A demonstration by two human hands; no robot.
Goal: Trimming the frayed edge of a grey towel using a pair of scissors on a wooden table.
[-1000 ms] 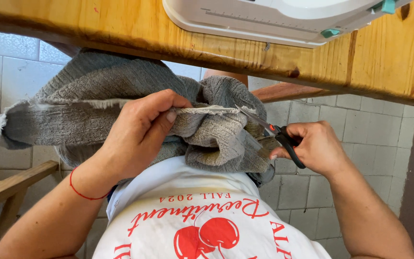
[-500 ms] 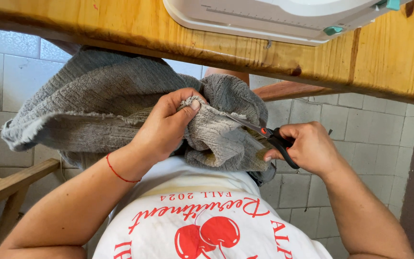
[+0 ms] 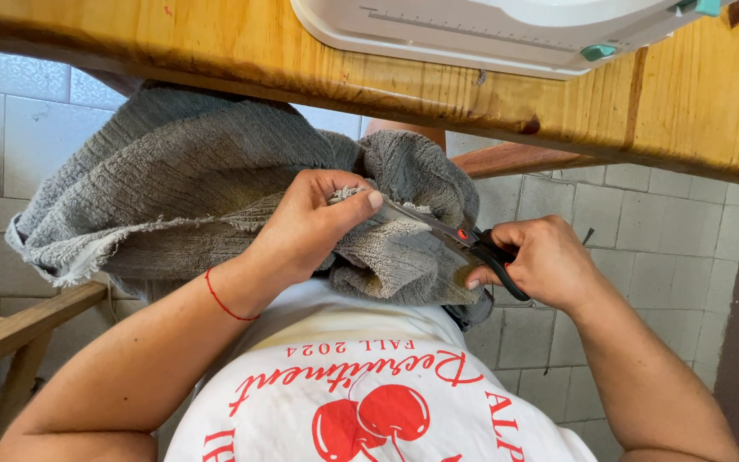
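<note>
Your left hand (image 3: 310,227) pinches a frayed edge of the grey ribbed terry-cloth towel (image 3: 173,188), thumb and fingers (image 3: 368,198) clamped together on the fold and lifting it taut. Your right hand (image 3: 540,261) is closed around the black-handled scissors with a red pivot screw (image 3: 464,239); the blades run up along the pinched edge toward your left thumb. Whether the blades are apart or together cannot be told, since the cloth hides them.

The towel lies bunched in your lap, just below the front edge of the varnished pine table (image 3: 387,77). One end hangs loose to your left, over the tiled floor (image 3: 19,137). A white plastic sewing-machine base (image 3: 489,30) sits on the table above.

Handling judgement: the cloth is soft, thick and limp, light for its bulk, not slippery. It sags wherever unsupported, so grip close to the blades and keep the edge tensioned. The raw edge sheds threads; hold behind the fraying, not on it.
</note>
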